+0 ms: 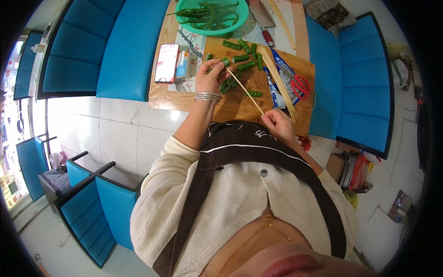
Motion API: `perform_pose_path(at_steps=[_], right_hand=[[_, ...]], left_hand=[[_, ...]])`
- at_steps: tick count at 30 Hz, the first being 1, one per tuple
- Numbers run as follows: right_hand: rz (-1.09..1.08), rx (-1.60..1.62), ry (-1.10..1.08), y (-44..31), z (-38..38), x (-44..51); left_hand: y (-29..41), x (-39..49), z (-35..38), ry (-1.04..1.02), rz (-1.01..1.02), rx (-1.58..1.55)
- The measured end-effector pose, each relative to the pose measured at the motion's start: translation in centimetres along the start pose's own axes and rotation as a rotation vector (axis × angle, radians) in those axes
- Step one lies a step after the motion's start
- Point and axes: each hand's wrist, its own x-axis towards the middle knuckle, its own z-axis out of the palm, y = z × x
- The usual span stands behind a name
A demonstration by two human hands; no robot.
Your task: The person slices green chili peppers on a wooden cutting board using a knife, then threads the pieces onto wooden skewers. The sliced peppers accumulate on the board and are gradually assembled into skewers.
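My left hand (pixel 209 74) pinches a cut piece of green chili pepper (pixel 226 62) above the wooden cutting board (pixel 238 112). In my right hand (pixel 278 122), the near end of a thin bamboo skewer (pixel 246 91) is gripped between thumb and fingers. The skewer slants up to the left, its far tip at my left fingertips beside the pepper piece; whether it has pierced it I cannot tell. Several more pepper pieces (pixel 241 58) lie scattered on the board, some partly hidden by my left hand. A bundle of bamboo skewers (pixel 278 85) rests on the board's right side.
Red-handled scissors (pixel 300 87) lie on blue-and-white plastic packaging (pixel 275 95) at the board's right. Behind the board are a green basin (pixel 211 32) of long peppers and a cleaver (pixel 262 14) with a red handle. A lit phone (pixel 166 63) lies left; blue benches (pixel 129 52) flank the table.
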Motion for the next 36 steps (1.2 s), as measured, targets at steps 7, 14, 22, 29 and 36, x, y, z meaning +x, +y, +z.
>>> perform_pose_path(at_steps=[7, 14, 22, 29, 36], right_hand=[[0.111, 0.076, -0.039, -0.1, 0.3, 0.1], [0.111, 0.127, 0.013, 0.5, 1.4, 0.4], [0.145, 0.166, 0.005, 1.3, 2.0, 0.6], [0.143, 0.201, -0.026, 1.2, 1.8, 0.6], [0.108, 0.138, -0.01, 1.4, 2.1, 0.9]], left_hand=[[-0.3, 0.1, 0.2, -0.017, 0.019, 0.027], [-0.9, -0.1, 0.4, -0.013, -0.012, -0.005], [-1.5, -0.2, 0.5, 0.001, -0.025, -0.028], [-1.8, -0.1, 0.4, 0.028, 0.01, 0.036], [-2.3, -0.2, 0.6, 0.032, 0.009, 0.032]])
